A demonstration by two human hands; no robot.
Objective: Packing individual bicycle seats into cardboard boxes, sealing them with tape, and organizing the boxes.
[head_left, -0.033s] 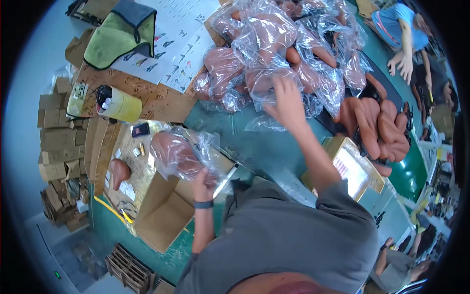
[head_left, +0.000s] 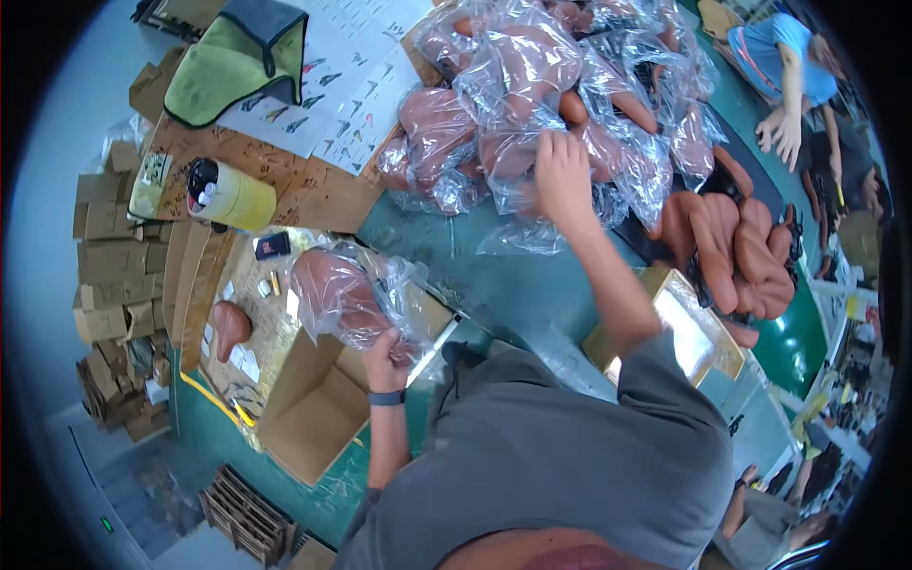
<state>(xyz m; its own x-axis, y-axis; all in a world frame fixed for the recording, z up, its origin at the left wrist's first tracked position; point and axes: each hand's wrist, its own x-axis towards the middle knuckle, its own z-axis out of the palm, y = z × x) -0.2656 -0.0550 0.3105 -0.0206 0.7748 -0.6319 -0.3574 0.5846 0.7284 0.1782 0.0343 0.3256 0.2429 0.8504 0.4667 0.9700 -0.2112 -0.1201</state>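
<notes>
My left hand [head_left: 384,359], with a dark band at the wrist, grips a brown bicycle saddle [head_left: 334,293] in a clear plastic bag by its narrow end. That saddle is over the table's left part, beside an open cardboard box [head_left: 318,418]. Farther off, my right hand [head_left: 564,176] reaches onto a heap of bagged brown saddles [head_left: 522,62]. Its fingers are together and curled down on the plastic of a bagged saddle [head_left: 510,157] at the heap's near edge. The fingertips are partly hidden.
Unbagged brown saddles [head_left: 741,247] lie piled at the right, near a carton [head_left: 698,328]. At the left are a loose saddle [head_left: 230,330], a yellow cup [head_left: 242,199], a green cloth [head_left: 214,76] and a printed sheet [head_left: 356,114]. A person in blue [head_left: 769,62] works at the far right.
My right hand has shifted slightly right on the heap, and its spread fingers have drawn together and curled. The left hand still holds its bagged saddle, nearly unmoved.
</notes>
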